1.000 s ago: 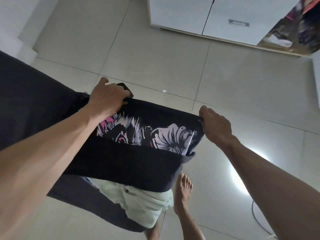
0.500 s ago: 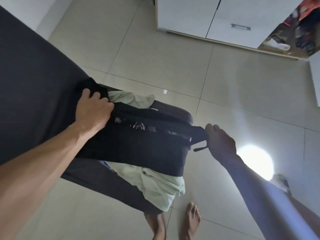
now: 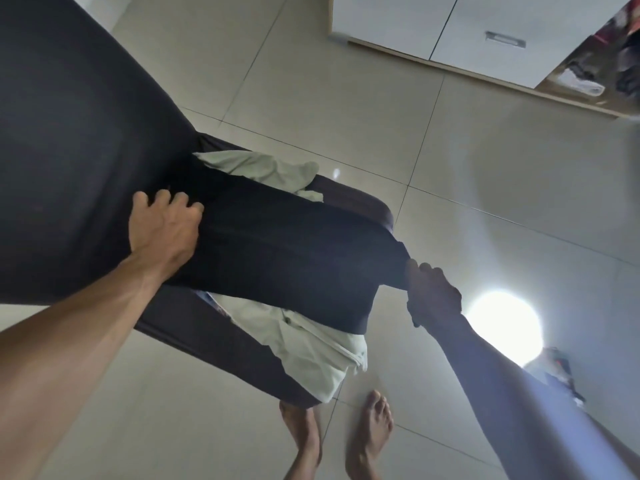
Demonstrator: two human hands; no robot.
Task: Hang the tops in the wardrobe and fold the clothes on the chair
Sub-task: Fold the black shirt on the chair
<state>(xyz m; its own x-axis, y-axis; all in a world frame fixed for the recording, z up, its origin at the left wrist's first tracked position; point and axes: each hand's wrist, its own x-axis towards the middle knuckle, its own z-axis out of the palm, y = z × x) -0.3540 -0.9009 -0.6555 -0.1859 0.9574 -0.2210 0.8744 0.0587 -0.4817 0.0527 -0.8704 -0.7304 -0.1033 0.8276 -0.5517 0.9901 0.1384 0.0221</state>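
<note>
A folded black top (image 3: pixel 291 258) lies across the seat of a dark chair (image 3: pixel 69 150), its print hidden inside the fold. My left hand (image 3: pixel 162 230) holds its left edge against the chair back, fingers curled over the cloth. At the seat's right end my right hand (image 3: pixel 431 296) grips the top's right corner. A pale cream garment (image 3: pixel 311 351) lies under the black top, showing at the seat's front edge and behind it.
A white wardrobe (image 3: pixel 415 26) stands at the back, with an open compartment of clothes (image 3: pixel 595 67) at the far right. The floor is beige tile with a bright light glare (image 3: pixel 502 327). My bare feet (image 3: pixel 339 438) stand just before the chair.
The black top was held up with its pink and white print showing; both hands folded it over and lowered it onto the chair seat, over the cream garment.
</note>
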